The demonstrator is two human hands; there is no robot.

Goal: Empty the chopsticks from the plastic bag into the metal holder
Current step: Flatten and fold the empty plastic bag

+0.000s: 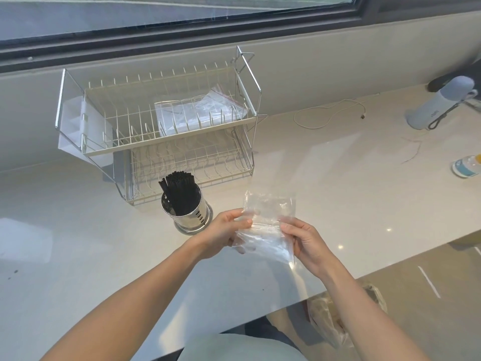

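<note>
A round metal holder (192, 218) stands on the white counter, just left of my hands. Several black chopsticks (179, 190) stand upright in it, leaning a little to the right. A clear plastic bag (268, 217) hangs between my hands above the counter; it looks flat, with nothing dark inside. My left hand (225, 234) pinches the bag's left edge. My right hand (305, 243) grips its right edge.
A two-tier wire dish rack (161, 126) stands behind the holder, with another clear bag (203, 108) on its top tier. A white cable (328, 110), a pale blue bottle (442, 105) and a small bottle (467, 166) lie to the right. The counter edge (390, 267) runs diagonally at lower right.
</note>
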